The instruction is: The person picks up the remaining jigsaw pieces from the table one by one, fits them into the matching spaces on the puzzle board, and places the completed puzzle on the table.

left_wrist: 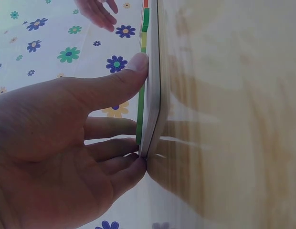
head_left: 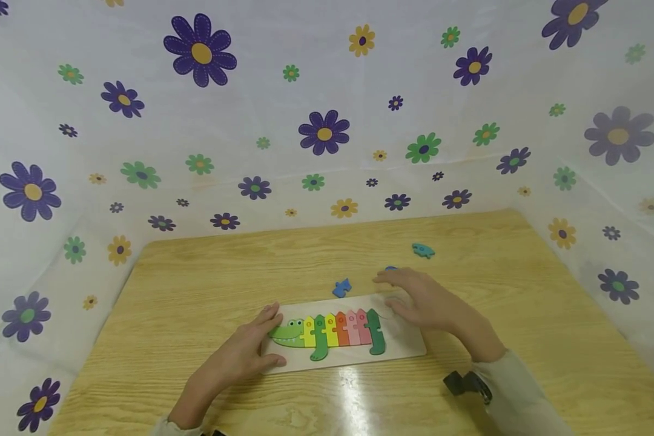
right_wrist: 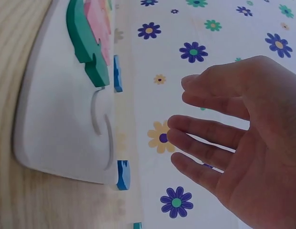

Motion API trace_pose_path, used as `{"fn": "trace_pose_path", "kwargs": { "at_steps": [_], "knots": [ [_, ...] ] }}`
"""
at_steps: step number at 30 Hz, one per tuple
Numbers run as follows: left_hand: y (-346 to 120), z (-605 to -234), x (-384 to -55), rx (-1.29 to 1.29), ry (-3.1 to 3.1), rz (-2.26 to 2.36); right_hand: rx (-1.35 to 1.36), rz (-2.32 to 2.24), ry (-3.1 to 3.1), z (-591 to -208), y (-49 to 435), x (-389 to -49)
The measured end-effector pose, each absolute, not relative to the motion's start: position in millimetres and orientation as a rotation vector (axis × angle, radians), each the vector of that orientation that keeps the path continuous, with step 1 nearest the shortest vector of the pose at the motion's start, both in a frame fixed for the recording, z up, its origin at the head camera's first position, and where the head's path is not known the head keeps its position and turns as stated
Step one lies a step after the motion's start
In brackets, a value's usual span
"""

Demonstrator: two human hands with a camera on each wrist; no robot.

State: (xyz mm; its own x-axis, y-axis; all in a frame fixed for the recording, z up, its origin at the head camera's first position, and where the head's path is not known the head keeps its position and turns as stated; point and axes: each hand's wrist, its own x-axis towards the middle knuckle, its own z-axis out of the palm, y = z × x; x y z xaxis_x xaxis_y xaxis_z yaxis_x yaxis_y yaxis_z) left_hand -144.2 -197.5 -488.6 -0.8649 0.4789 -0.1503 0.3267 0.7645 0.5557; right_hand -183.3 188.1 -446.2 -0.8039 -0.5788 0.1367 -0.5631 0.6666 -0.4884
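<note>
The left hand point(head_left: 243, 351) grips the left edge of the puzzle board point(head_left: 406, 346), mid-worktop point(head_left: 223, 272). Piece-fitting seems in hand; the right hand point(head_left: 430, 303), empty, fingers loosely parted, likely needs the blue piece point(right_wrist: 123, 175), half hidden in the head view.

Passable on tabletop point(head_left: 283, 402) along near edge of the board point(head_left: 403, 346), also beyond far left corner. Blocked by left hand point(head_left: 242, 352) at left end, right hand point(head_left: 427, 301) over right end, blue pieces point(head_left: 341, 288) just past far edge.

Head camera looks down from above; side-on wrist close-ups share the board point(head_left: 406, 344).
</note>
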Motion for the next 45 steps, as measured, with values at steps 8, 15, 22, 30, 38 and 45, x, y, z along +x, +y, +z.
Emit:
{"fn": "trace_pose_path", "kwargs": {
  "at_steps": [8,15,22,30,38,45],
  "knots": [
    [-198,-488,-145,0.636,2.687,0.761,-1.019,-0.885,2.863,-439,187,-195],
    [-199,-489,-144,0.643,2.690,0.759,-0.990,-0.931,2.835,-438,182,-204],
    [-198,-490,-144,0.639,2.685,0.755,-0.955,-0.941,2.834,-436,176,-210],
    [-197,-490,-143,0.645,2.703,0.737,-0.939,-0.975,2.810,-439,174,-212],
    [-196,-490,-141,0.613,2.697,0.729,-0.875,-0.979,2.800,-443,171,-212],
    [-197,-488,-141,0.616,2.687,0.762,-0.859,-0.993,2.808,-452,165,-215]
  ]
}}
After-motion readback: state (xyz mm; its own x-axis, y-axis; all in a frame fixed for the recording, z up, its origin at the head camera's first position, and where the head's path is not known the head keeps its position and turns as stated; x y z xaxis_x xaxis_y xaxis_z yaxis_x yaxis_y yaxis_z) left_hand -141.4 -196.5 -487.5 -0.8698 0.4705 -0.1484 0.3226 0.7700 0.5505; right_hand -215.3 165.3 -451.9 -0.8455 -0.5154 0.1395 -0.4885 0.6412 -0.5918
